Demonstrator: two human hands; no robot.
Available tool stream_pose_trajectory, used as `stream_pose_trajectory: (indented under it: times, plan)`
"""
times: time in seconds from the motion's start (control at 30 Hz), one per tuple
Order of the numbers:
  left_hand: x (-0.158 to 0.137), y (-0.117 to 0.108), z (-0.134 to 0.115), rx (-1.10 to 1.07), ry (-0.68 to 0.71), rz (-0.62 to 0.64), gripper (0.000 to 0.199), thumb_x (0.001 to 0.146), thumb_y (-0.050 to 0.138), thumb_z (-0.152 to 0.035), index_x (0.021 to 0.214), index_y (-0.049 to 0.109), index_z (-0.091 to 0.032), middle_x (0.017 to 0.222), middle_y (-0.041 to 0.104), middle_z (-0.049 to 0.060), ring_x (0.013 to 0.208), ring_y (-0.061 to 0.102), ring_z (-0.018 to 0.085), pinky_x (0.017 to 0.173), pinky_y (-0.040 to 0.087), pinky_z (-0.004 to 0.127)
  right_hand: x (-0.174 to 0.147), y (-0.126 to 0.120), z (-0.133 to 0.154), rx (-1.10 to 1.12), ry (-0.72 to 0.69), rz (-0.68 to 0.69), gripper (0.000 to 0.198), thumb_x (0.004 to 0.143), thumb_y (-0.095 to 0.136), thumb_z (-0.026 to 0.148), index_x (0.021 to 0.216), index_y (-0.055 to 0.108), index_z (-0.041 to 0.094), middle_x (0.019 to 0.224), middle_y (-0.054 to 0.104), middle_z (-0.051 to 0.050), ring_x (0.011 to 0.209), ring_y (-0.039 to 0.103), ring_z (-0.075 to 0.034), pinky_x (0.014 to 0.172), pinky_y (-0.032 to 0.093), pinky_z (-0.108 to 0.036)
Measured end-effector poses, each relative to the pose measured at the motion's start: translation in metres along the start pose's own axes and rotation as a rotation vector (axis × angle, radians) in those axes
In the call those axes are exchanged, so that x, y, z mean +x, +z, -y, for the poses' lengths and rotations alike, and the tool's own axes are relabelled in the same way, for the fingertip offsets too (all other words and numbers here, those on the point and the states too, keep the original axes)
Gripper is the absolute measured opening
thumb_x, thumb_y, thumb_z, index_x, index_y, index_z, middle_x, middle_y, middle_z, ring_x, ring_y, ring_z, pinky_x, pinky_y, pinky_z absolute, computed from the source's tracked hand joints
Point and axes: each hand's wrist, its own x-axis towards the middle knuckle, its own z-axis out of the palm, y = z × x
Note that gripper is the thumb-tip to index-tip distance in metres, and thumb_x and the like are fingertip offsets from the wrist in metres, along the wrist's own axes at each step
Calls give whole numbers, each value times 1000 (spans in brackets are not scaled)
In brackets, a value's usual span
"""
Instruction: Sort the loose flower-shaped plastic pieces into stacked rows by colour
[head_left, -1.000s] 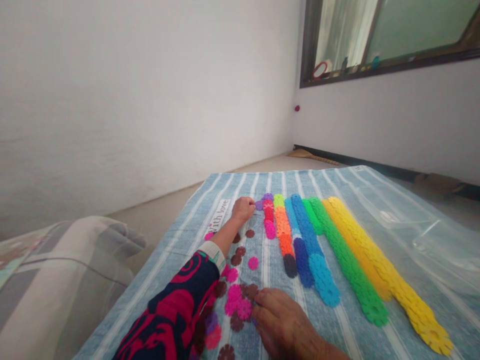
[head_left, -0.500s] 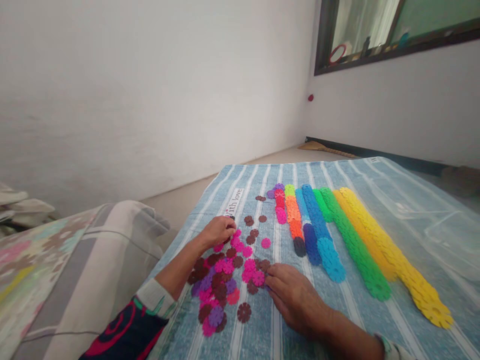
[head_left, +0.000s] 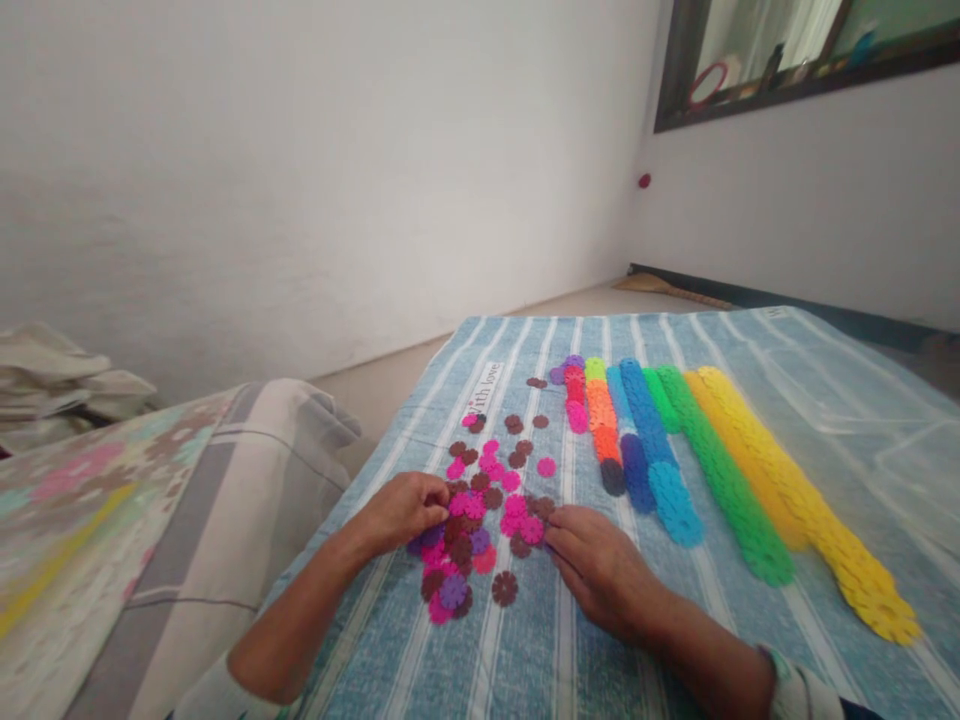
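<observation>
Loose flower-shaped plastic discs in brown, pink and purple form a scattered pile (head_left: 461, 540) on a blue striped cloth (head_left: 390, 640). My left hand (head_left: 405, 512) is at the pile's left edge, thumb and fingers pinched together; what is between them is hidden. To the right of the pile, my right hand (head_left: 604, 570) has its fingers pressed together. Its fingertips meet a small cluster of pink discs (head_left: 531, 528) and brown ones, and I cannot make out what they grip. A single brown disc (head_left: 505, 588) lies between the hands, nearer to me.
Overlapping rows of discs lie to the right: a red and pink row (head_left: 575, 385), an orange row (head_left: 602, 410), a blue row (head_left: 652, 430), a green row (head_left: 720, 480) and a yellow row (head_left: 810, 510). Clear plastic (head_left: 847, 400) rests beyond them. A fabric-covered surface (head_left: 247, 480) stands left.
My left hand has come back toward me from the pile's far left side to its near left edge. My right hand stays by the same cluster. The camera view has shifted slightly.
</observation>
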Motion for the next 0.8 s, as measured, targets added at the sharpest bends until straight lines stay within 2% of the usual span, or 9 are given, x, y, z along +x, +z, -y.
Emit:
stream_pose_trajectory:
  times: [0.23,0.53,0.8]
  plan:
    - [-2,11,-8,105,-28,-80,11,74,56,-22,78,64,-17,65,59,-1,63,53,14,60,32,23,1,-1,1,-2,-4,10,22,94,43,11,103,62,16,104,66,-14,101,61,-27,85,53,-43]
    - [20,23,-6,212,44,-173,15,81,53,-23,77,66,-18,73,64,1,70,58,14,64,34,23,2,-2,1,2,-10,40,22,94,43,9,103,62,14,101,66,-14,98,61,-26,84,52,-43]
    - [27,23,-14,385,-113,-295,21,88,46,-24,85,66,-19,96,69,7,91,62,21,75,38,28,2,-2,0,8,-8,41,21,95,43,10,103,62,15,102,65,-13,100,59,-26,86,51,-43]
